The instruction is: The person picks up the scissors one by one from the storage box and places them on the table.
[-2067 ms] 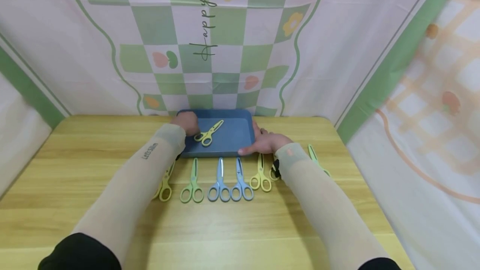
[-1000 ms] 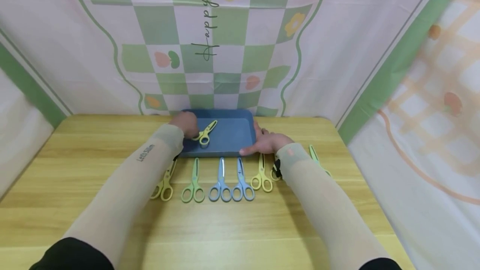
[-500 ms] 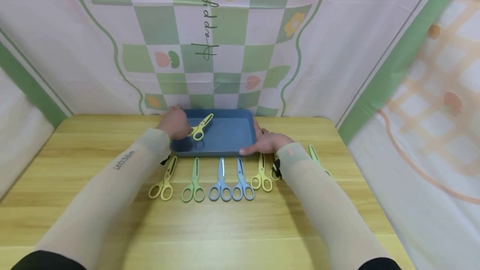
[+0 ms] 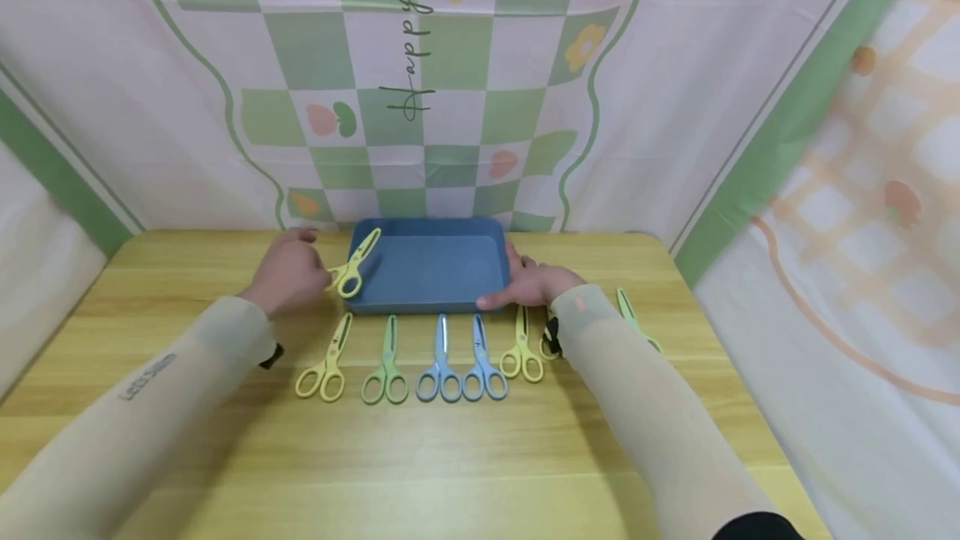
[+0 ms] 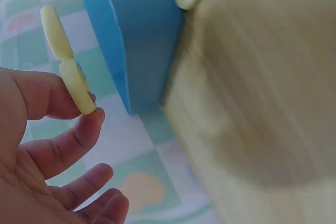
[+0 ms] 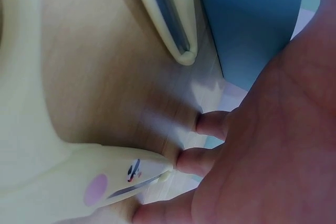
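Observation:
A pair of yellow scissors (image 4: 356, 267) is pinched by one handle between the thumb and forefinger of my left hand (image 4: 289, 273). Its blades point up and away, overlapping the left rim of a blue tray (image 4: 435, 307) in the head view. In the left wrist view the scissors' handle (image 5: 77, 85) shows edge-on beside the tray wall (image 5: 147, 35), the other fingers loosely bent. My right hand (image 4: 534, 283) rests at the tray's right end, its thumb along the front corner. In the right wrist view its fingers reach down to the table near the tray (image 6: 247, 19).
In front of the tray lies a row of scissors: yellow (image 4: 326, 365), green (image 4: 386, 369), two blue (image 4: 438, 369), and another yellow (image 4: 522, 352). One more yellow pair (image 4: 546, 347) is partly behind the right wrist, and green scissors (image 4: 632, 315) lie farther right. A patterned curtain hangs behind the table.
My left hand has lifted the yellow scissors from inside the tray and carried them left to its left rim. The right hand has stayed at the tray's right end.

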`<state>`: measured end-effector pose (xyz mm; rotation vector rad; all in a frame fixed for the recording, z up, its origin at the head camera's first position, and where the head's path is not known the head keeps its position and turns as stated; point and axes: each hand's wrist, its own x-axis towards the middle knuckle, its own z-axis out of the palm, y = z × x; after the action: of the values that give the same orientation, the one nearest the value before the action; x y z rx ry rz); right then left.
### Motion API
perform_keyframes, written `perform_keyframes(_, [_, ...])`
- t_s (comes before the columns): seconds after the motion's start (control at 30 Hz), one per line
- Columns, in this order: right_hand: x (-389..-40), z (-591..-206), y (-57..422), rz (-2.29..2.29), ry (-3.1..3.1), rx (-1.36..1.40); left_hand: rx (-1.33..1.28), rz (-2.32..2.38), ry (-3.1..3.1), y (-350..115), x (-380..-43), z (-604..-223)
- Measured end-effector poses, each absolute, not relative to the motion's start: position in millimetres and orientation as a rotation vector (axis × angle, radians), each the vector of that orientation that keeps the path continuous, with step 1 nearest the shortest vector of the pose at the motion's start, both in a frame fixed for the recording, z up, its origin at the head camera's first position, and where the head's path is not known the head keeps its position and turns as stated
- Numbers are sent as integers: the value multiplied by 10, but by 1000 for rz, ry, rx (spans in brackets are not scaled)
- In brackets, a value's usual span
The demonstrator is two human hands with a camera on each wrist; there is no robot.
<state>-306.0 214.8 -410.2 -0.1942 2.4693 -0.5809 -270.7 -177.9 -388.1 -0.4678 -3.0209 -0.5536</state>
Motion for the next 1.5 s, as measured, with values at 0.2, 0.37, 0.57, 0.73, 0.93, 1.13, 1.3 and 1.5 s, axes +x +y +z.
perform_keyframes(0.2, [-3080,-4119,2140,-552,2474,-201,-369,-623,-3056,-2144,-2482,-3959])
perform_keyframes(0.37, [-3096,-4156,2137,-544,2475,-181,-350,-612,-3058,-2396,-2330,-4012])
perform_keyframes(0.57, [-3070,-4133,2136,-571,2472,-198,-315,-569,-3112,-2536,-2146,-4092])
perform_keyframes(0.73, [-3053,-4103,2134,-573,2468,-194,-316,-531,-3125,-2573,-2037,-4225])
perform_keyframes(0.93, [-3058,-4099,2135,-565,2463,-193,-274,-567,-3142,-2567,-1968,-4335])
perform_keyframes(1.13, [-3069,-4109,2149,-561,2470,-205,-262,-587,-3144,-2485,-1923,-4359])
perform_keyframes(1.3, [-3061,-4096,2144,-563,2463,-214,-291,-575,-3131,-2428,-1939,-4369])
perform_keyframes(1.5, [-3066,-4103,2155,-558,2465,-216,-319,-551,-3125,-2370,-1952,-4377])
